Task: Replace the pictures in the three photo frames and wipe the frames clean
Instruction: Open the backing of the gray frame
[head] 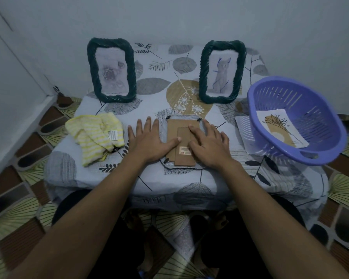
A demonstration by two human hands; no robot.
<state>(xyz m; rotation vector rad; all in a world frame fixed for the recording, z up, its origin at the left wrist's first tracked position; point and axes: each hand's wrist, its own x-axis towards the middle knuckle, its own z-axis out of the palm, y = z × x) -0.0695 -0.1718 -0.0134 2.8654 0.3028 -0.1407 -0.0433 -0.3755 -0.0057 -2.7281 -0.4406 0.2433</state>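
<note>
Frame [172, 129] face-down, cardboard back up

Items counted were: photo frames [111, 70] [222, 72] [172, 127], three; loose pictures [285, 128] [242, 129], two; striped cloth [95, 135], one; purple slotted basket [310, 101], one; hands [147, 137] [210, 143], two.

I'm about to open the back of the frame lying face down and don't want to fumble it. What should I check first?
1. Face-down frame lies flat on the table, cardboard back up: ok.
2. Frame steadied: left hand lies flat at its left edge, right hand rests on the back: ok.
3. Black clips at the corners turned clear of the back: cannot tell.
4. Replacement picture ready: one lies in the purple basket to the right: ok.
5. Cloth for wiping close by: bunched just left of the left hand: ok.
</note>
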